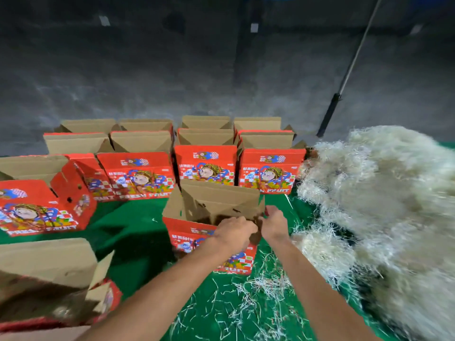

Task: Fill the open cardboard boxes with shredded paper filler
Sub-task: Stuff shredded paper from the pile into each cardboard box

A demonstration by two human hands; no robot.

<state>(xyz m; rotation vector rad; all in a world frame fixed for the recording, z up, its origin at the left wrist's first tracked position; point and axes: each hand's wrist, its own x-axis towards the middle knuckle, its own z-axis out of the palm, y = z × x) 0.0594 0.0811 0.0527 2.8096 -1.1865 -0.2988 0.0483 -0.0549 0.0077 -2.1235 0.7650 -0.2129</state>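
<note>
Big green cloth (133,227) spread over the floor, w/ everything sitting on it. On the right part of the cloth, a huge fluffy pile of pale shredded paper (384,205), taller than the boxes. Along the far edge of the cloth, rows of open red boxes (138,175), brown flaps up, cartoon face and "FRESH FRUIT" on the fronts. One more red box (41,207) at the left edge of the cloth, tipped a bit, also open. Near left corner of the cloth: a brown open box (49,274), blurry, can't tell what's inside. In the middle of the cloth, just left of the paper pile, one open red box (211,217) standing by itself, flaps up; inside looks dark, can't tell if any paper is in it. Thin loose paper strips (258,289) scattered on the cloth, in front of that box. Left hand (234,233) over its near right corner, fingers curled down onto the rim. Right hand (274,223) right beside, touching the left, fingers curled tight at the same corner. Can't tell for sure whether gripping flap or paper; pic too blurry there.
</note>
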